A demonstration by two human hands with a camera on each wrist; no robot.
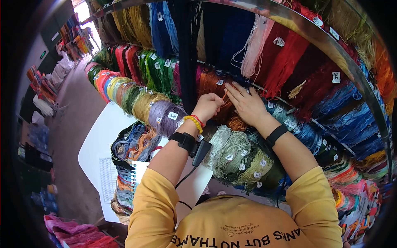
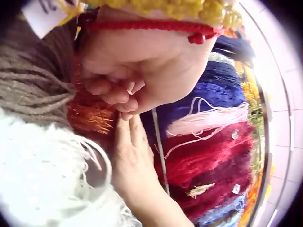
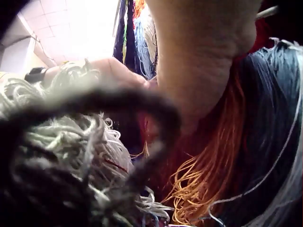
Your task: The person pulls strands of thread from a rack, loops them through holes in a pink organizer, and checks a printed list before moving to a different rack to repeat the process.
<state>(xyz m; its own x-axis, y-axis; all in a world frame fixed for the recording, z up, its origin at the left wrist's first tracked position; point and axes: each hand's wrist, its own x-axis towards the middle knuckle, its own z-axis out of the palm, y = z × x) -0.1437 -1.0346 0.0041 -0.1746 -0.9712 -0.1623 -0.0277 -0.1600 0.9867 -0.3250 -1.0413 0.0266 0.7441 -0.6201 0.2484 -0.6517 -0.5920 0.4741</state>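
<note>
Rust-orange thread skeins (image 1: 210,84) hang on the rack in front of the person. The left hand (image 1: 209,106) has curled fingers, its thumb and forefinger pinching a thin orange strand (image 1: 224,96) beside the other hand. In the left wrist view the left hand (image 2: 142,71) shows its curled fingers over the orange threads (image 2: 92,113). The right hand (image 1: 247,105) lies palm down on the rust-orange skeins, fingers nearly straight, fingertips near a small white tag (image 1: 220,82). The right wrist view shows the right hand (image 3: 201,61) above loose orange thread ends (image 3: 199,184); its fingertips are hidden there.
Pale grey-green skeins (image 1: 229,153) bulge below the hands, with purple skeins (image 1: 163,118) to the left. Red skeins (image 1: 285,62) and blue ones (image 1: 343,111) hang right, behind a curved metal rail (image 1: 351,62). White printed sheets (image 1: 97,144) and a spiral notebook (image 1: 139,171) lie at lower left.
</note>
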